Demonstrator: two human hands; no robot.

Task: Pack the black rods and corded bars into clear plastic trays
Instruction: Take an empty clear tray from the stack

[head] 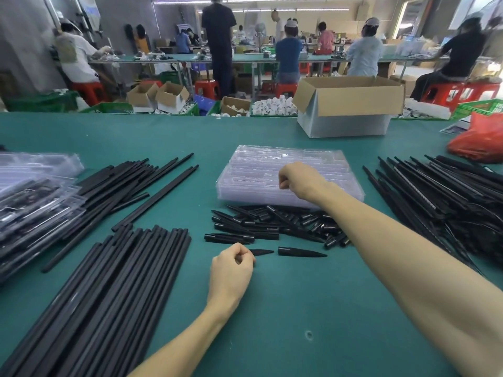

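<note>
A stack of clear plastic trays [272, 164] lies in the middle of the green table [299, 308]. My right hand [299, 180] is over the stack's near side, its curled fingers pinching the top tray. My left hand [231, 268] rests on the table in front, fingers curled round a short black pointed piece [262, 252] that sticks out to the right. Long black rods [122, 281] lie in a bundle at the lower left, with more rods [130, 183] behind them. Corded bars [435, 191] are heaped at the right.
A pile of short pointed black caps [272, 224] lies just in front of the tray stack, and one loose cap [299, 252] sits nearer me. Filled trays [35, 191] are stacked at the far left. An open cardboard box [348, 104] and a red bag [481, 140] stand at the back right.
</note>
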